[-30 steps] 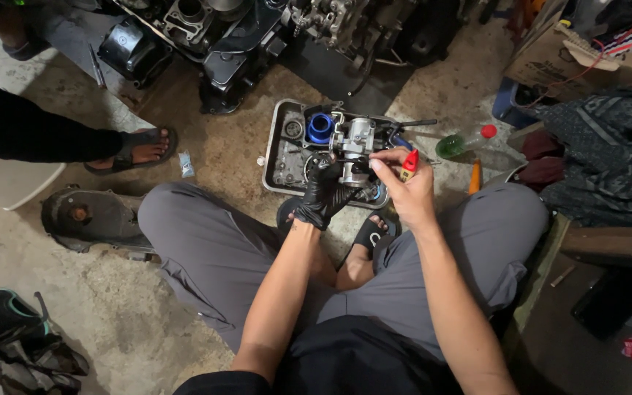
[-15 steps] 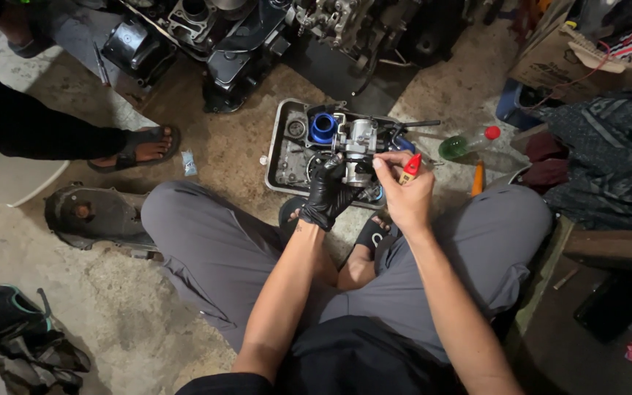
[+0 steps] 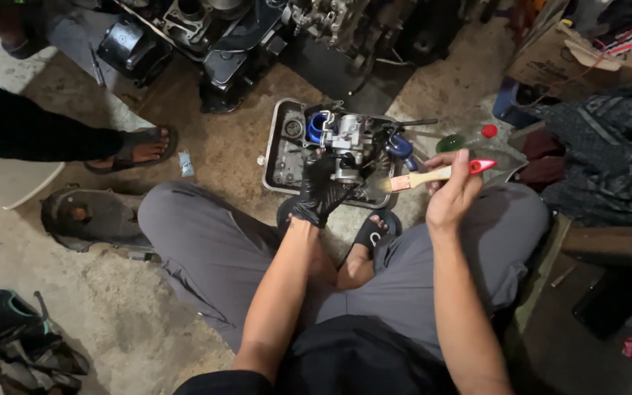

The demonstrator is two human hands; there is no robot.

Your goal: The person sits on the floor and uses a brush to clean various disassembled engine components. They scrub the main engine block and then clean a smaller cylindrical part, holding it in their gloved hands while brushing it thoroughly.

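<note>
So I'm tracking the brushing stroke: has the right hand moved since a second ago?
Yes. The right hand with the brush has drawn back rightward, away from the metal tray.

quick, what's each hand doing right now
Left hand, black-gloved: closed on the grey metal carburettor.
Right hand, bare: closed on the red-handled wooden paintbrush.

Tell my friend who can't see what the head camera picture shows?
A seated person's gloved left hand holds a metal engine part over a tray, while the bare right hand holds a red-handled brush beside it. Another person's sandalled foot is nearby.
</note>
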